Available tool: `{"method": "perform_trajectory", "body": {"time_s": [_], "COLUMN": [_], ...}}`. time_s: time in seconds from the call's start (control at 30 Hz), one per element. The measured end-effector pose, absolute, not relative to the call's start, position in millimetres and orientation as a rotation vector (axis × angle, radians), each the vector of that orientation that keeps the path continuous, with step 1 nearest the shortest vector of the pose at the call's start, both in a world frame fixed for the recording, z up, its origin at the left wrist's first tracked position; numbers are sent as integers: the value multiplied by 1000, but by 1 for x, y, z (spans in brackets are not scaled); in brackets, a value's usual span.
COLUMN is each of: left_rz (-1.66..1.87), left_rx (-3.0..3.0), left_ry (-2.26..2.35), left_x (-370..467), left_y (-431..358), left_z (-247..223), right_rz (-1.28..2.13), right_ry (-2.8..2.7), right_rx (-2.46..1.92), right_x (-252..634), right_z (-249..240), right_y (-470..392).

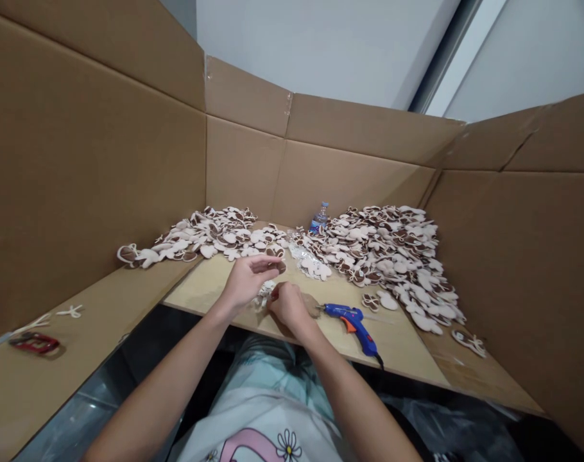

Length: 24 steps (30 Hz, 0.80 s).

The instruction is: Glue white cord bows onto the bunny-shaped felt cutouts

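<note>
The blue glue gun point(357, 324) lies on the bench point(407, 353), barrel's long axis running left to right, nozzle toward the right hand, handle slanting near-right; just left of it, the right hand point(289, 305) curls its fingers downward, but I cannot tell whether it grips anything; farther left of the gun and slightly beyond, the left hand point(248, 279) pinches a small brown piece point(279, 265), its long axis unclear; beyond the gun spread heaped white-and-brown pieces point(388, 247) and a bottle point(319, 220).
</note>
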<state>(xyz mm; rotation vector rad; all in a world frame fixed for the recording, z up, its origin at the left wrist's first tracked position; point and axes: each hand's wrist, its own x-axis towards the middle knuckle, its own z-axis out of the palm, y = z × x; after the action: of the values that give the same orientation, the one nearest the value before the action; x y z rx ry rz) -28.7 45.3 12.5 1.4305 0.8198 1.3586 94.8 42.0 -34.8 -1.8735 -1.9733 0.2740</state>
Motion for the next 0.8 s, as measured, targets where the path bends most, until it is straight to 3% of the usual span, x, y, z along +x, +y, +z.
{"method": "perform_trajectory", "body": {"time_s": [0.8], "left_rz": [1344], "left_rx": [1442], "left_ry": [841], "left_x": [-33], "left_y": [50], "left_z": [11], "right_rz": [400], "right_ry": [-1975], "right_rx": [-1581], "right_x": [116], "right_z": [-26], "right_y": [37]}}
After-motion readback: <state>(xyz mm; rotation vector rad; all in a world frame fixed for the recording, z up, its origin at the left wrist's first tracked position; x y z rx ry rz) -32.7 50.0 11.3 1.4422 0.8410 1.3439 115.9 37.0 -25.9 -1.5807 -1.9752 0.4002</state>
